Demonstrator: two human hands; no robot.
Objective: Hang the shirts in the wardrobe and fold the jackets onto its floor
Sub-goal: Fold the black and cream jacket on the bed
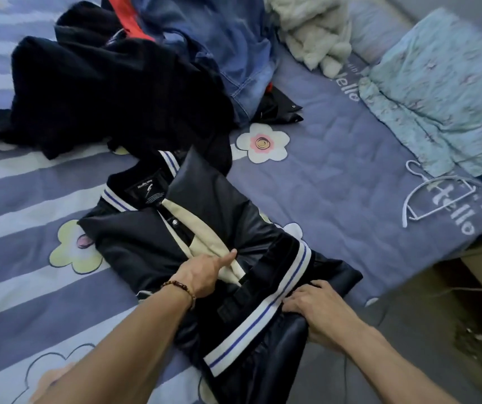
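Observation:
A black bomber jacket (152,231) with cream front panels and white-and-blue striped ribbing lies collar-away on the bed, its sleeves folded in. My left hand (204,272) presses on the jacket's middle, thumb stretched over a cream panel and fingers tucked under a fold. My right hand (312,301) grips the jacket's lower right edge beside the striped hem band, at the bed's near edge. Behind the jacket lies a heap of clothes: a black garment (102,91), a blue denim jacket (234,45) and something red (129,21).
The purple flower-print bedsheet (336,158) covers the bed. A white hanger (435,196) lies on it to the right, next to a folded pale-blue quilt (444,88). White fluffy fabric (312,30) sits at the back. Grey floor (409,360) lies beyond the bed's near right corner.

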